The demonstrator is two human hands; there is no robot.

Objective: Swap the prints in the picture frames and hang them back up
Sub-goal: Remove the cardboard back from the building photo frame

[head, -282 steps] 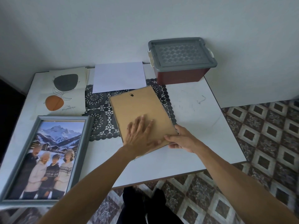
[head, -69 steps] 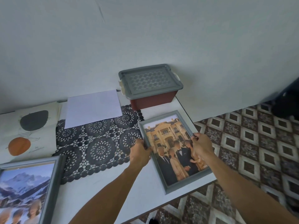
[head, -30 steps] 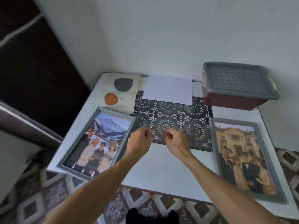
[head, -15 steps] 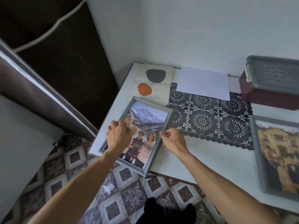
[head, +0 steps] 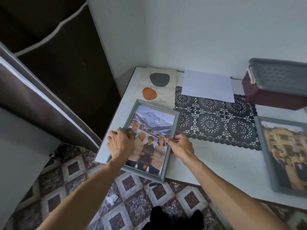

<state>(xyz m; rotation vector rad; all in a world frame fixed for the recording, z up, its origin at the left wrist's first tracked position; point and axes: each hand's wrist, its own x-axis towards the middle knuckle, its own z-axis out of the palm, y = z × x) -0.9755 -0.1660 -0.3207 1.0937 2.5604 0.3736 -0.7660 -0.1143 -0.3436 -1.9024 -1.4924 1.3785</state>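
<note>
While the left hand [head: 120, 145] gripped the left rail of the grey rectangular picture frame holding a snowy mountain family print [head: 149, 128], its fingers [head: 122, 132] curled over the edge, the right hand [head: 181, 146] pinched the right rail, thumb and fingers [head: 176, 138] clamped on the moulding. That frame lay face up at the near left corner of the white surface [head: 224, 156], with its bottom corner hanging out past the front edge over the patterned tiled floor [head: 132, 196].

The step looked like lifting this frame to carry it to the wall. Doing it well would mean raising both sides together so the frame stayed level, since a twist could strain the glazing or loosen the backing. Whether the back tabs were fastened could not be told from above, so a thumb kept behind the board seemed wise. The overhang gave easy room to slip fingers beneath, yet it also meant a slipped grip would send the frame to the floor.

Just beyond the top rail lay a cream paper print of black and orange shapes [head: 157, 85], and beside the right rail a black lace doily [head: 211, 123]; a straight upward lift would avoid dragging either. A second grey frame with a yellow building print [head: 285, 153] sat well apart on the right.
</note>
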